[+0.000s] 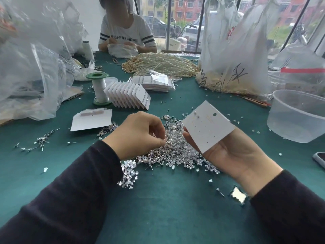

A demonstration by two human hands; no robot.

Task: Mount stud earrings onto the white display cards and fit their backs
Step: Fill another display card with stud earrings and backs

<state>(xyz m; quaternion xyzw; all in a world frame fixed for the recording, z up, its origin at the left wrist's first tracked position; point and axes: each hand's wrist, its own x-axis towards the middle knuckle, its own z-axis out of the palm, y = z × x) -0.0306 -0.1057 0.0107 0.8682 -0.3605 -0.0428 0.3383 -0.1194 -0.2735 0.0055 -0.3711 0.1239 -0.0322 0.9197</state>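
My right hand (pixel 233 154) holds a white display card (pixel 207 126) tilted up, with two studs mounted near its top left corner and rows of empty holes below. My left hand (pixel 139 134) hovers over the pile of stud earrings and clear backs (pixel 175 150) on the green table, its fingertips pinched together at the pile's left edge; whether a stud sits between them is too small to tell. A fanned row of finished cards (pixel 128 95) stands behind the pile.
A clear plastic tub (pixel 297 117) sits at the right, a phone (pixel 320 159) at the right edge. A green-capped thread spool (pixel 99 88), blank cards (pixel 91 120), bagged cards (pixel 153 82), pearl strands (pixel 161 63) and plastic bags (pixel 233 55) lie beyond. Another person (pixel 126 32) works opposite.
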